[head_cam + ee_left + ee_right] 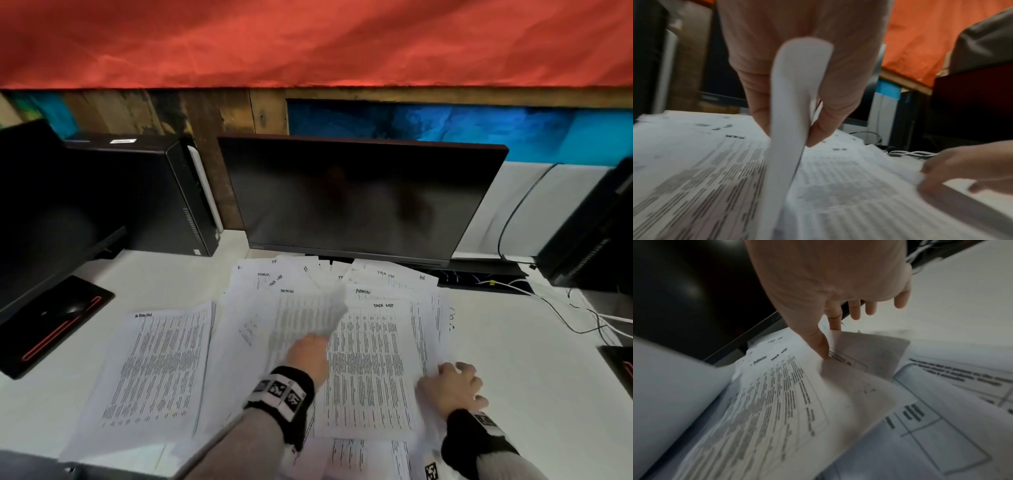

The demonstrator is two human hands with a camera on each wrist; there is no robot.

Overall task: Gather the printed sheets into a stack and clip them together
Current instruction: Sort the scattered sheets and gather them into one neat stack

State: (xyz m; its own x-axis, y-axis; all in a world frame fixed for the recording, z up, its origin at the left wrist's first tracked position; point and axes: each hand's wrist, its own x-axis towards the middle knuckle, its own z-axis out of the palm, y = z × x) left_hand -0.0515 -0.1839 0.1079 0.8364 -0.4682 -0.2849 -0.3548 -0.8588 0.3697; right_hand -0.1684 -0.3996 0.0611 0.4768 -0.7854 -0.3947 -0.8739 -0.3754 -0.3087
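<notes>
Several printed sheets (373,370) lie spread and overlapping on the white desk (534,377) in front of the monitor. My left hand (308,353) pinches one lifted sheet (308,315) between thumb and fingers; in the left wrist view the lifted sheet (795,100) curls up edge-on from the left hand (789,128). My right hand (452,383) pinches the right edge of the "Task List" sheet; in the right wrist view the right hand (826,344) nips that sheet (781,394) between thumb and index, its other fingers spread. No clip is in view.
A dark monitor (359,195) stands right behind the sheets. A black computer tower (164,192) and a second screen's base (54,322) are at the left. Cables (582,315) trail at the right. One separate sheet (154,370) lies at the left.
</notes>
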